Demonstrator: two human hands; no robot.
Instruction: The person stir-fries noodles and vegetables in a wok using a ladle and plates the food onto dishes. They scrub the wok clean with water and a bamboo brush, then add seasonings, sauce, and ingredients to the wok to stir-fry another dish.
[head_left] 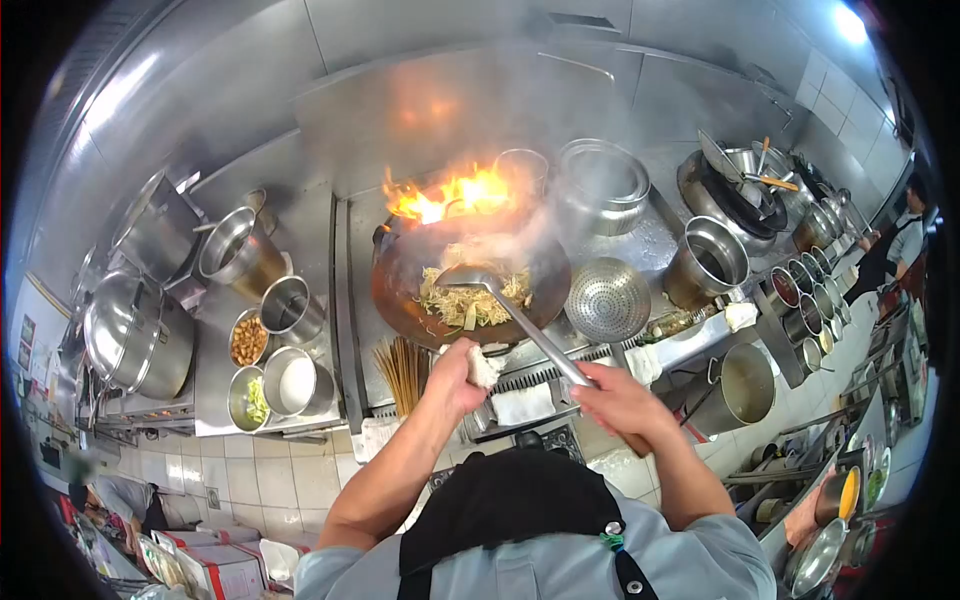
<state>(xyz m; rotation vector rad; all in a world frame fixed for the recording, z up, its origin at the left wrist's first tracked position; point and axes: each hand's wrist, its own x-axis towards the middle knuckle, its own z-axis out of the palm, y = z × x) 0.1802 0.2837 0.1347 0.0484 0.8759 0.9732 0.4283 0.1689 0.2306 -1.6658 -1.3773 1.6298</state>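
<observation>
Visibly glossy, tangled noodles [505, 290]; round steel ladle [468, 277]; white crumpled cloth [485, 369].

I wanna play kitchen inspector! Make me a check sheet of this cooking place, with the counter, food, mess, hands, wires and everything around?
Surface: metal counter, crowded with pots.
Job's things: noodles in the wok; ladle reaches in.
Clutter: strainer right of the wok; sticks and a lidded pot to its left.
Hands: left hand holds a cloth by the near rim; right hand grips the ladle.
Cables: nothing seen.
Surroundings: flames behind the wok, smoke, another person far right.
</observation>
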